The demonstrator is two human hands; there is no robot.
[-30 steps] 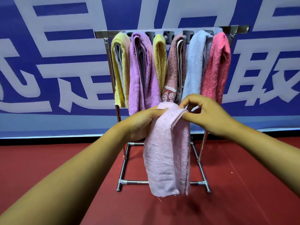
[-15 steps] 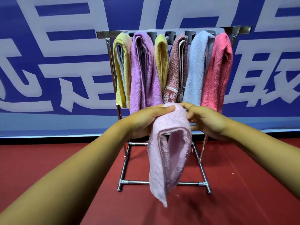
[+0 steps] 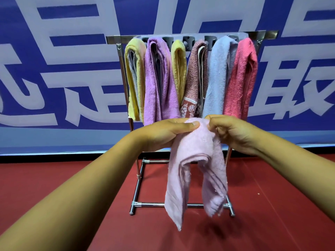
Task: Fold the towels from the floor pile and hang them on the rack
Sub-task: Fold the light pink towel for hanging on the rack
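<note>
A pale pink towel [image 3: 194, 160] hangs in the air in front of the rack, loosely doubled, with two ends dangling unevenly. My left hand [image 3: 163, 133] holds its top fold from the left, thumb pressed on the cloth. My right hand [image 3: 230, 131] pinches the same top fold from the right. Behind stands a metal towel rack [image 3: 137, 178] carrying several folded towels: yellow [image 3: 134, 78], purple [image 3: 157, 82], a second yellow [image 3: 179, 69], brown patterned [image 3: 194, 78], light blue [image 3: 217, 77] and pink-red [image 3: 243, 77].
The rack's base bars [image 3: 150, 204] rest on a red floor [image 3: 54, 178]. Right behind the rack a blue banner wall [image 3: 54, 69] with large white characters closes off the back. No floor pile is in view.
The pink towel has gone from a neat flat fold to an open, uneven drape. My hands have moved closer together at its top and slightly lower.
</note>
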